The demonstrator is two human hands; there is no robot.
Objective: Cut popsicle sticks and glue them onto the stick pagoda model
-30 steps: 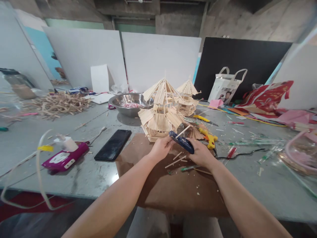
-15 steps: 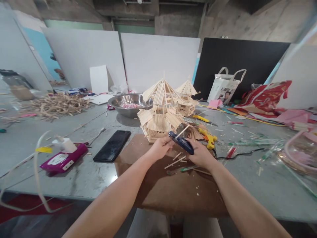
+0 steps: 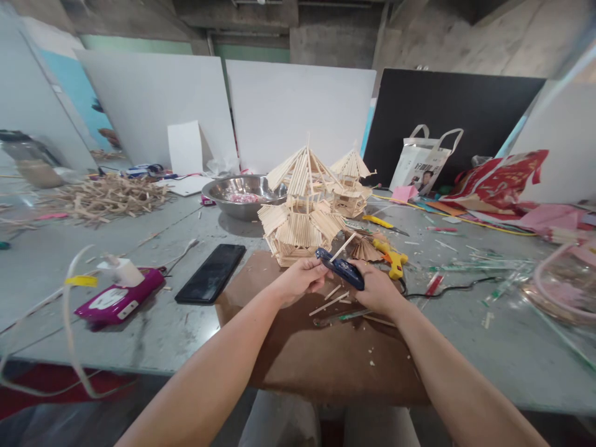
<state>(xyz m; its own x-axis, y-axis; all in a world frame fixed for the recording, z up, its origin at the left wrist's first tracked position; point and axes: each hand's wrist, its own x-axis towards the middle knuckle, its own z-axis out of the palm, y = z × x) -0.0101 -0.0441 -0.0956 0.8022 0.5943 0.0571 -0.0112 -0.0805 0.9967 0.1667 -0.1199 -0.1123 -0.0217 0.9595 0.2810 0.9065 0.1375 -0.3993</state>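
My right hand (image 3: 377, 287) is closed around a dark blue hand tool (image 3: 342, 269), whose exact kind I cannot make out. A thin wooden stick (image 3: 343, 246) slants up across the tool's far end. My left hand (image 3: 302, 277) is pinched at that same end, apparently on the stick's lower part, which the fingers hide. Just beyond both hands stands a tiered pavilion model (image 3: 302, 230) built of thin wooden sticks. Loose cut stick pieces (image 3: 328, 304) lie under the hands on a brown board (image 3: 326, 366).
Behind the model are a second stick pavilion (image 3: 351, 180) and a steel bowl (image 3: 228, 208). To the right lie a yellow glue gun (image 3: 395, 264) and a yellow-handled tool (image 3: 379, 222). A phone (image 3: 212, 273), a purple power strip (image 3: 121, 301) and a stick pile (image 3: 112, 195) are at left.
My left fingers have shifted slightly at the tool's tip. The stick leans at nearly the same angle, and the right hand has barely moved.
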